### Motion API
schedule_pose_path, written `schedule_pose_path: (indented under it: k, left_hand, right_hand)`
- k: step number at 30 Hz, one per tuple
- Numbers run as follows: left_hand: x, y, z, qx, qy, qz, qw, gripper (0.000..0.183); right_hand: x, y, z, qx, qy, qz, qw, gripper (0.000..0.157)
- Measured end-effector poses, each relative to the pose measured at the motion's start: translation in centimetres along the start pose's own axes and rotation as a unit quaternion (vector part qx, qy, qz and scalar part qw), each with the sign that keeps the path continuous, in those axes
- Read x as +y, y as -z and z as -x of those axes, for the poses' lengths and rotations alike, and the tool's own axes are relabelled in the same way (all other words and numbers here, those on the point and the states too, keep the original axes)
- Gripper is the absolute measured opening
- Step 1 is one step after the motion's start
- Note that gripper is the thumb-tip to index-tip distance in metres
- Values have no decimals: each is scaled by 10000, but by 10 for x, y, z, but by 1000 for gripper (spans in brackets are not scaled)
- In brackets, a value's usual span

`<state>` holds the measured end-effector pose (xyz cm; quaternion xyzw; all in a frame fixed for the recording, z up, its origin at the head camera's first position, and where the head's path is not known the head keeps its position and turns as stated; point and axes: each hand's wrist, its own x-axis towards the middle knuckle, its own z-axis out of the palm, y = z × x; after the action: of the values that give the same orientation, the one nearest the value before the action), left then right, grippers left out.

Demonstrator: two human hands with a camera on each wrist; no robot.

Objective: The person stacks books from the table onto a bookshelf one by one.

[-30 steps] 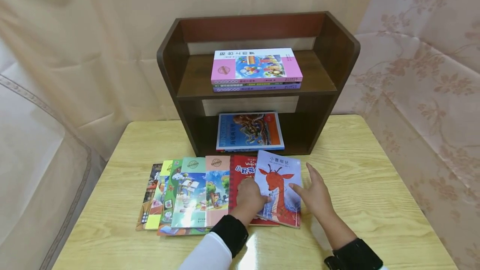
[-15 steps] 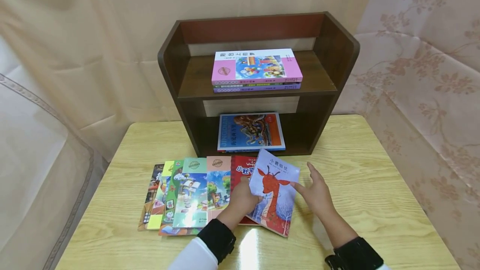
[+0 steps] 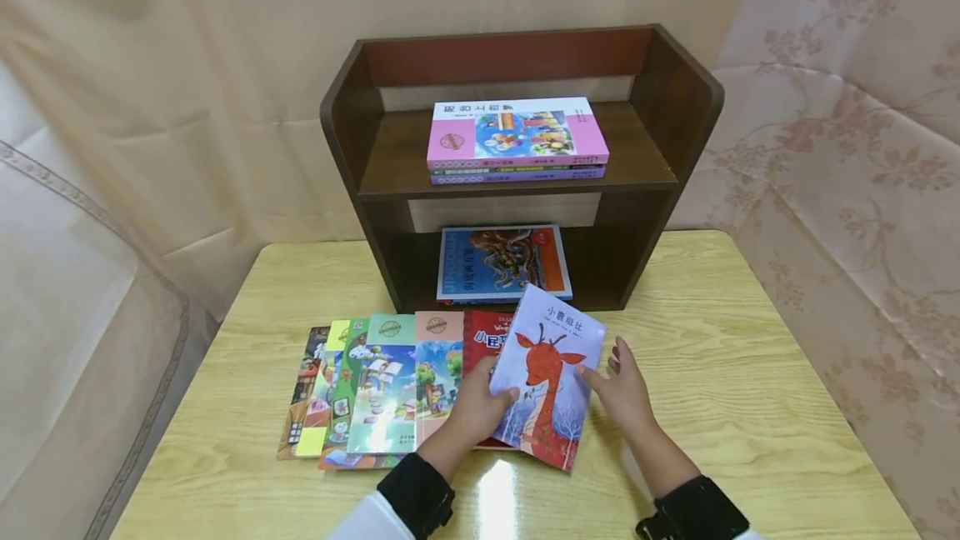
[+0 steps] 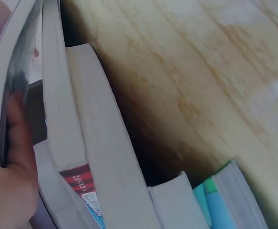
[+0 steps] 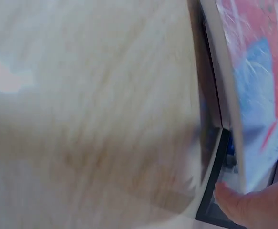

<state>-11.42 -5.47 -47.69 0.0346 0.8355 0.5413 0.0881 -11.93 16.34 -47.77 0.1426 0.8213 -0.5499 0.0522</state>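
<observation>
A picture book point(image 3: 551, 382) with a red deer on a pale blue cover is tilted between my two hands. My left hand point(image 3: 477, 402) grips its left edge, thumb on the cover; the left wrist view shows a finger point(image 4: 18, 133) behind it. My right hand point(image 3: 626, 394) is at the opposite edge, thumb over the cover and fingers curled beside it. In the right wrist view a fingertip point(image 5: 224, 195) lies at the book's edge. Partly under the deer book is a red book point(image 3: 483, 340), beside a pink-topped book point(image 3: 438, 382).
More overlapping books, including a green one point(image 3: 384, 390), lie to the left on the wooden table point(image 3: 750, 407). Behind stands a dark brown two-tier bookshelf point(image 3: 652, 248). Its upper tier holds a pink book stack point(image 3: 517, 136), its lower tier a blue book point(image 3: 498, 261).
The deer book has turned clockwise, its lower end shifting left, then risen slightly toward the shelf. My left hand moved left with it; my right fingers have curled in from a straighter spread.
</observation>
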Motion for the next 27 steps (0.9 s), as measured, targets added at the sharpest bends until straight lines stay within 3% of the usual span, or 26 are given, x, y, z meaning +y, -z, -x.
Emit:
schedule_pose_path:
  k: [6, 12, 20, 27]
  left_hand:
    - [7, 6, -1, 20, 334, 676, 9972, 38]
    - [12, 8, -2, 363, 577, 1037, 9923, 41]
    - [15, 6, -3, 955, 590, 1178, 9867, 40]
    - [16, 6, -3, 992, 682, 1527, 9809, 43]
  right_hand:
    - [-3, -10, 7, -228, -64, -355, 9991, 78]
    - [-11, -18, 19, -539, -129, -623, 9965, 59]
    - [-25, -22, 25, -322, -391, -1203, 9914, 54]
    - [-44, -18, 19, -198, -406, -1527, 9872, 50]
